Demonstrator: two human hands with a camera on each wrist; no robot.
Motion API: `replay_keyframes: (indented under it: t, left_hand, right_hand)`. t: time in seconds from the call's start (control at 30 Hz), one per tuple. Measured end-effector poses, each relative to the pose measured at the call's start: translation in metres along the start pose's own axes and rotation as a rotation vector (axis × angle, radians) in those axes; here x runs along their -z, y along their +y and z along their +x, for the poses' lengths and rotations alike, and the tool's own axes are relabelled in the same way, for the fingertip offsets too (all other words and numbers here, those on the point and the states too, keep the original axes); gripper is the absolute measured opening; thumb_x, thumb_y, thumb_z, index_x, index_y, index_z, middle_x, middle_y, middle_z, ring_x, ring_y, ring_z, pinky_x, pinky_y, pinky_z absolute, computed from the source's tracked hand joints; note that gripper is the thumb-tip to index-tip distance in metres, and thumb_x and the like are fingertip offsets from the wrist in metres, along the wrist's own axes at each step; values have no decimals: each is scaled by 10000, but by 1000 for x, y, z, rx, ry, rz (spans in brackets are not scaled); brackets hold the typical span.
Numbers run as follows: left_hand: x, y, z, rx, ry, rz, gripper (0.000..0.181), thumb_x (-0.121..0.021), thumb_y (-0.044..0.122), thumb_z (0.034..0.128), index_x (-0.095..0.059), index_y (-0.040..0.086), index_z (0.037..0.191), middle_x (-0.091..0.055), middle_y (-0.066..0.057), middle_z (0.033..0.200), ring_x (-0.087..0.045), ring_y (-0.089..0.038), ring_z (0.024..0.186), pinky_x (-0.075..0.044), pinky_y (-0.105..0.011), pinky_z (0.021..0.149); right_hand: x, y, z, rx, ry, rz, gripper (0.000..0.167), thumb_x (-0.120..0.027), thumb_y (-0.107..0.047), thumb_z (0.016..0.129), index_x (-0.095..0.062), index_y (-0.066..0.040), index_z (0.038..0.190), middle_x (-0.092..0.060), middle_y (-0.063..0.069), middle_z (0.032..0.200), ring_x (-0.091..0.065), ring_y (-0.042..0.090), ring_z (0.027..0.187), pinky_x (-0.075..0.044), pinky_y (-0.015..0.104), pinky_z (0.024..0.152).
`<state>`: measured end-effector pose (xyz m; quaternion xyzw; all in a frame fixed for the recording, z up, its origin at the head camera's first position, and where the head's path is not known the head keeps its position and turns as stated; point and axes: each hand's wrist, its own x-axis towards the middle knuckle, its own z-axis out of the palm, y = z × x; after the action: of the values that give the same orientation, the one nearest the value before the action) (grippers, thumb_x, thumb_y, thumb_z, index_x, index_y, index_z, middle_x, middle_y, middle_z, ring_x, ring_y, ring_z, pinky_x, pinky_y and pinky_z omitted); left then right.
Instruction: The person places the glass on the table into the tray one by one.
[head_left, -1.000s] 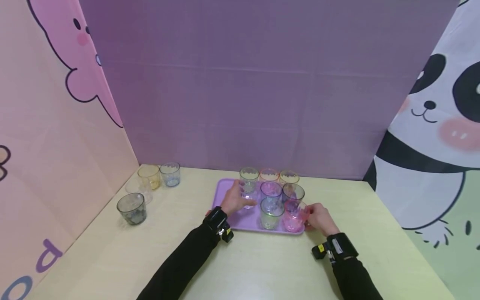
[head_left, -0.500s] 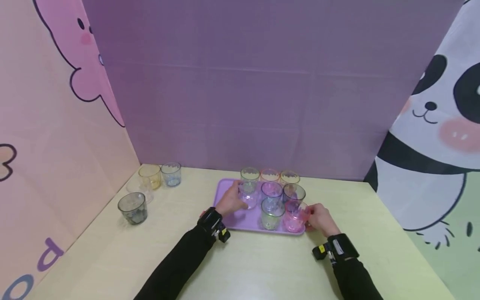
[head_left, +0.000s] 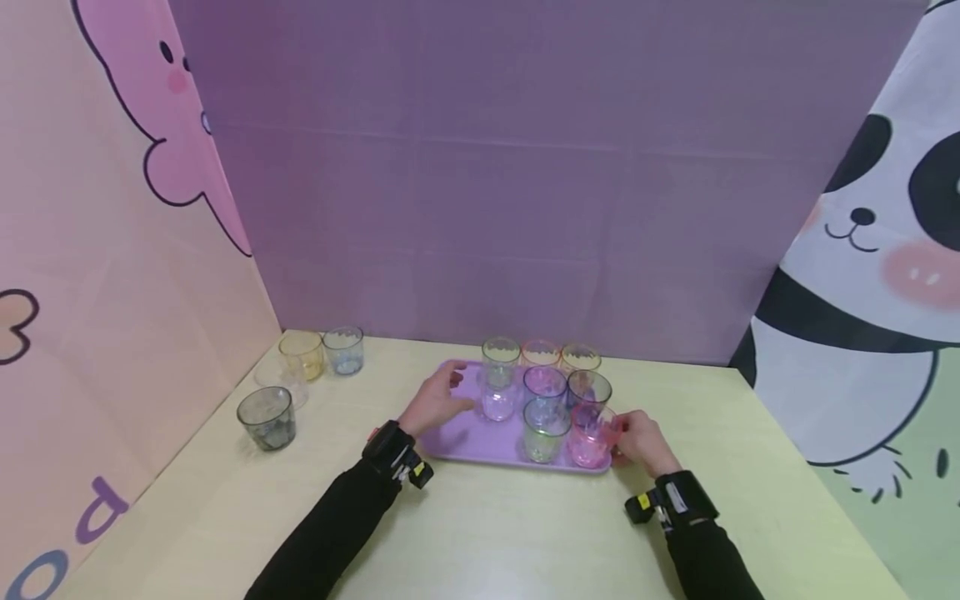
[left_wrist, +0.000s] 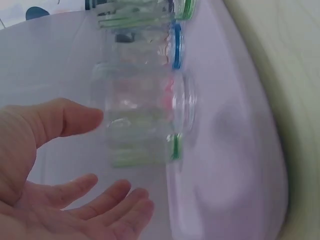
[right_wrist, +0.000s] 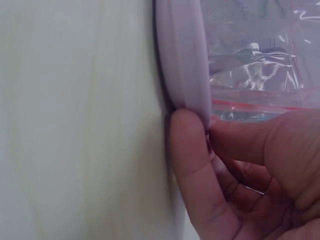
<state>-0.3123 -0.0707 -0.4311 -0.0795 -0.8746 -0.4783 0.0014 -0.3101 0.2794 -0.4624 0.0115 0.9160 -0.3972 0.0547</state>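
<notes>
Glass [head_left: 498, 406], clear and upright on the purple tray [head_left: 472, 444], stands just right of the nearer left grip [head_left: 435, 405], loose with nothing in it. The right grip [head_left: 642, 442] seems to pinch the tray's rim.

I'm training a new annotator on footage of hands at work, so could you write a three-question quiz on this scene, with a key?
1. Multiple choice: what does the right hand pinch?
A. the yellow glass
B. the tray's rim
C. nothing

2. True or false: the left hand has a glass in its grip.

3. Count: in the head view, how many glasses are on the left, off the tray?

Key: 1 B; 2 false; 3 four.
</notes>
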Motion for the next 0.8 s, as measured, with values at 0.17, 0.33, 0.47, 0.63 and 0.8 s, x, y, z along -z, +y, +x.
replay_keyframes:
  t: [0.17, 0.33, 0.47, 0.63, 0.8]
  left_hand:
    - [18, -4, -9, -46, 39, 52, 684, -732, 173, 842, -424, 17, 1433, -523, -254, 1383, -509, -420, 1267, -451, -540, 1035]
    - [37, -11, -19, -70, 83, 77, 659, -713, 181, 868, -424, -13, 1429, -501, -253, 1416, -495, -410, 1294, -431, -533, 1060]
    - [51, -17, -26, -56, 106, 114, 652, -697, 212, 883, -426, -24, 1426, -517, -264, 1400, -501, -423, 1285, -430, -524, 1060]
    - [64, -24, -31, -41, 130, 147, 650, -690, 237, 894, -425, -31, 1424, -523, -283, 1383, -505, -437, 1275, -438, -535, 1047]
    - [79, -26, -33, -32, 150, 173, 661, -687, 241, 895, -413, -43, 1425, -510, -300, 1387, -488, -443, 1288, -420, -542, 1061]
  right_hand:
    - [0, -1, -1, 4, -7, 8, 107, -550, 77, 839, -650, 54, 867, -661, 169, 849, -635, 212, 710, -594, 329, 599]
    - [-1, 0, 0, 13, -4, 25, 120, -540, 92, 821, -647, 64, 866, -660, 178, 839, -641, 216, 697, -595, 324, 588]
    - [-1, 1, 0, 6, -3, 24, 94, -549, 85, 824, -636, 50, 832, -653, 167, 829, -635, 212, 689, -592, 319, 582]
    - [-3, 2, -1, -2, -4, 21, 83, -558, 76, 830, -631, 40, 818, -650, 151, 821, -631, 203, 683, -592, 320, 585]
    - [-2, -1, 0, -4, -12, 48, 92, -552, 75, 839, -637, 66, 875, -649, 174, 828, -639, 212, 675, -597, 326, 590]
